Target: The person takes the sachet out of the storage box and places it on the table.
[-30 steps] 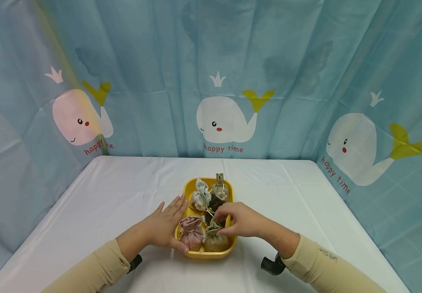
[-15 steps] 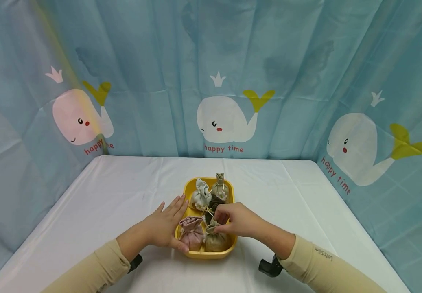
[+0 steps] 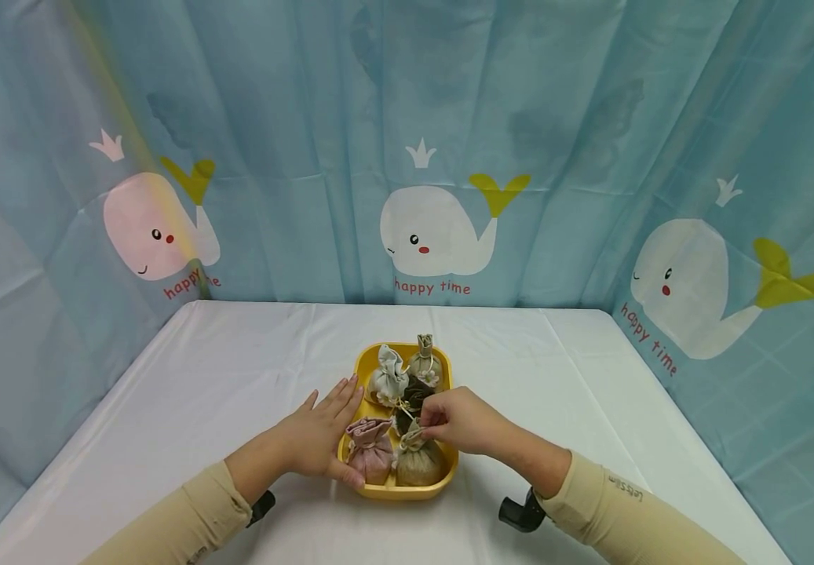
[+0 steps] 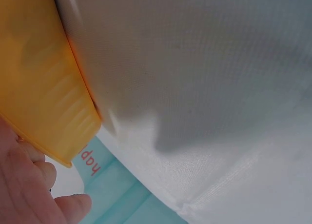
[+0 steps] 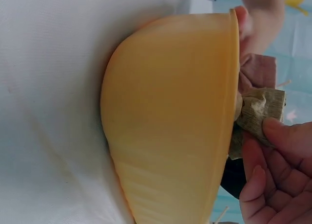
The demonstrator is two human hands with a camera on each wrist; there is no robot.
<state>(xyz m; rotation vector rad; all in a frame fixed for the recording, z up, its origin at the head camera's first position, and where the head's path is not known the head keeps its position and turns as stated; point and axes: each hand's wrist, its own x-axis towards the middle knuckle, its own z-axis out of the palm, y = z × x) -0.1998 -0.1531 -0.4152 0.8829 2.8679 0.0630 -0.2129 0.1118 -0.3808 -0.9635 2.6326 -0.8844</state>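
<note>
A yellow plastic basket (image 3: 410, 493) holds several small drawstring pouches. Its near right corner has an olive-green pouch (image 3: 419, 464), whose gathered top my right hand (image 3: 465, 420) pinches between thumb and forefinger. In the right wrist view that cloth neck (image 5: 261, 107) stands above the rim, held by the fingertips. My left hand (image 3: 318, 431) lies with spread, straight fingers along the basket's left rim. Beside the olive pouch sits a pink pouch (image 3: 370, 455). Behind them are a dark pouch (image 3: 415, 392), partly hidden by my right hand, a pale grey-blue pouch (image 3: 388, 378) and another olive pouch (image 3: 425, 365).
The basket stands on a table with a white cloth (image 3: 272, 337). A blue curtain (image 3: 293, 157) printed with whales hangs around the back and sides. Black wrist-camera mounts (image 3: 522, 514) show under both forearms.
My right hand has shifted its fingers onto the near olive pouch's top and drawn slightly up and back, uncovering more of the pouch. My left hand has stayed in place.
</note>
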